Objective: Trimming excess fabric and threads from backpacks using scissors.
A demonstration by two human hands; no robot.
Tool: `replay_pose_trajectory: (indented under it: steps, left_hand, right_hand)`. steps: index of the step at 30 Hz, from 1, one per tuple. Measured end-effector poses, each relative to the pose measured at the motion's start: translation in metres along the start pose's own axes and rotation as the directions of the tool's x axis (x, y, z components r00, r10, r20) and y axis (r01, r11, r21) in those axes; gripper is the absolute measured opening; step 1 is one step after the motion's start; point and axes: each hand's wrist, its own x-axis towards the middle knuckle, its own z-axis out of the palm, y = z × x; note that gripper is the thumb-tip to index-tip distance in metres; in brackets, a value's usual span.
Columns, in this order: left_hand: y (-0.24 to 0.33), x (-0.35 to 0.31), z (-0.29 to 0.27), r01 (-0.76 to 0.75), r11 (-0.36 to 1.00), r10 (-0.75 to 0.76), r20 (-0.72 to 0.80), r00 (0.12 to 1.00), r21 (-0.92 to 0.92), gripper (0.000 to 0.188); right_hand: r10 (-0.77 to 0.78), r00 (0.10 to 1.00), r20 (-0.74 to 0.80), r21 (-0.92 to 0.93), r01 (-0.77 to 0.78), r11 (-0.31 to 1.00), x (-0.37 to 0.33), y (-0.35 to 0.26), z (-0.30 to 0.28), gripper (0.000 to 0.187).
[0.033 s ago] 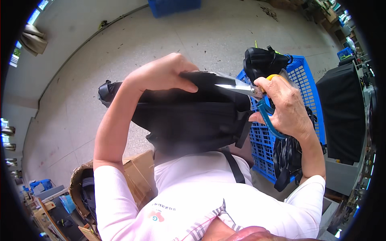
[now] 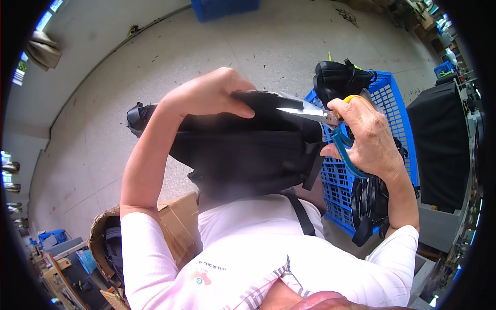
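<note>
A black fabric bag [image 2: 243,160] with straps lies across my lap. My left hand [image 2: 219,95] pinches its far edge, thumb on the near face and the other fingers hidden behind. In my right hand [image 2: 367,134] is a pair of scissors [image 2: 320,114] with one yellow and one teal handle. Their blades point left over the right part of the bag's far edge and look nearly closed. Along that edge, near the blades, shows a pale strip [image 2: 292,98]. A loose black strap [image 2: 300,214] hangs toward me over my white shirt.
At my right stands a blue plastic crate [image 2: 398,119] with black straps and a black bag [image 2: 336,80] on it. Beyond it is a black-covered block [image 2: 439,144]. A cardboard box [image 2: 178,222] stands at my lower left. A blue bin [image 2: 225,10] sits far ahead.
</note>
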Motion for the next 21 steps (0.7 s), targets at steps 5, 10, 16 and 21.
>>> replay_pose_trajectory:
  steps: [5,10,16,21]
  left_hand:
    - [-0.005,-0.003,0.003,0.01,0.997,-0.011,-0.009,1.0,-0.072,0.026]
    - [-0.009,-0.002,0.004,-0.008,0.999,0.007,-0.019,1.0,-0.053,0.027]
    - [-0.009,0.001,0.004,0.012,0.999,-0.011,-0.012,1.0,0.032,0.031]
    - [0.0,0.004,0.013,-0.025,0.99,0.027,-0.013,1.0,0.139,0.034]
  right_hand:
    - [0.007,0.999,0.043,0.016,-0.008,1.0,0.003,-0.002,0.0,0.059]
    - [0.007,0.999,0.038,-0.038,-0.006,0.999,0.0,0.003,0.006,0.051]
    - [0.005,0.997,0.073,-0.039,-0.002,0.999,0.0,0.007,0.004,0.051]
    - [-0.013,0.993,0.113,-0.023,0.016,1.0,0.013,0.002,-0.001,0.053]
